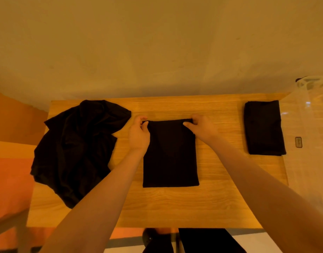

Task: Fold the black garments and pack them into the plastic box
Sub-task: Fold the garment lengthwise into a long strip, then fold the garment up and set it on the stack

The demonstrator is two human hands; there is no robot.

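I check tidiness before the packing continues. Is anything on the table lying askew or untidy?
Only the crumpled black heap at the table's left edge looks untidy, spilling slightly over it. The garment both hands pinch and the folded piece beside the plastic box lie neat.

A single wide-angle camera on the person's head looks forward and steeply down at the wooden table (175, 207), close above it. Both forearms reach in from the bottom edge; beyond the fingertips (186, 123), the table's far edge and a plain wall.
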